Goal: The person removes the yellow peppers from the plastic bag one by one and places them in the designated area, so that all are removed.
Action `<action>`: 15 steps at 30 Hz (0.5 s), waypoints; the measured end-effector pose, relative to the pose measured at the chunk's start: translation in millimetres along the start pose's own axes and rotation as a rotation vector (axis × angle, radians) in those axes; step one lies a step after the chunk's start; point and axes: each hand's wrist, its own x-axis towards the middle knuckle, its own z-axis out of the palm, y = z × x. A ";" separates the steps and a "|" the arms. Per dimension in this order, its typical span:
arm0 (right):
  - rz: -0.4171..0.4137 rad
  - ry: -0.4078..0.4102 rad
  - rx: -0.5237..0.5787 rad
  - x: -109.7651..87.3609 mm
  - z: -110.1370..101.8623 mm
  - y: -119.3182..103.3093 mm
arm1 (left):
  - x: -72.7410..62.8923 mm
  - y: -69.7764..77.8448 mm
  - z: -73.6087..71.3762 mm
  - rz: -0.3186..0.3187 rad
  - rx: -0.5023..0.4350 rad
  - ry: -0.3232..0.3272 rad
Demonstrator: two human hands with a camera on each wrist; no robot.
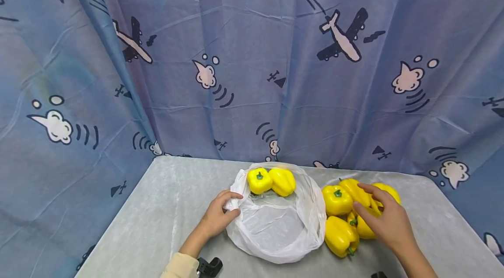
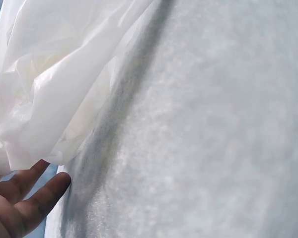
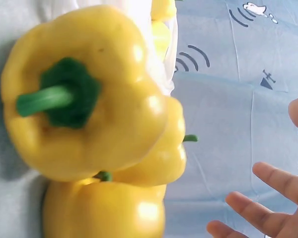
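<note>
At the left, a cream sleeve point(image 1: 180, 266) with a small black device point(image 1: 210, 267) beside it leads to the left hand point(image 1: 215, 217). Its grip is wide, thumb and forefinger standing apart, with fingertips at the side of a white plastic bag point(image 1: 275, 255). The bag sits on the grey-covered desk point(image 1: 138, 230), thin and creased, its mouth spread into a rough circle facing up. Inside, toward the far side, lie two yellow peppers point(image 1: 283, 182), touching side by side; the left one turns its green stem to the viewer. The nearer part of the bag's floor shows pale and wrinkled.

Just right of the bag, a cluster of loose peppers point(image 1: 341, 236) lies close together on the desk, some partly hidden behind others. They are bright yellow, glossy and plump, with rounded lobes. The right wrist view shows one close up: a thick green stem, an angular green cap and a small dark speck on the skin. Over the cluster's right part is the right hand point(image 1: 389, 221), its grip wide, fingers and thumb spread; whether it touches a pepper I cannot tell.
</note>
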 end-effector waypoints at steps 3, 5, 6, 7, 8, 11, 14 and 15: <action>-0.040 0.024 0.000 3.7 -0.2 -5.7 | 0.2 0.2 -0.2 -0.001 -0.002 0.000; -0.066 0.039 0.009 6.2 -0.5 -9.9 | 0.3 0.5 -0.4 -0.002 -0.006 0.000; -0.077 0.045 0.017 7.3 -0.6 -12.2 | 0.4 0.7 -0.4 -0.003 -0.007 0.001; -0.085 0.048 0.025 8.4 -0.7 -14.6 | 0.4 0.8 -0.4 -0.003 -0.006 0.001; -0.095 0.050 0.035 9.6 -0.6 -16.9 | 0.4 1.0 -0.5 -0.002 -0.007 0.002; -0.112 0.053 0.067 12.8 -0.1 -24.8 | 0.2 1.6 -0.5 0.002 -0.006 0.004; -0.140 0.054 0.103 16.3 2.3 -33.0 | -0.4 2.1 -0.9 0.003 -0.010 0.001; -0.151 0.050 0.116 17.1 3.5 -35.5 | -0.7 2.2 -1.2 0.002 -0.012 -0.001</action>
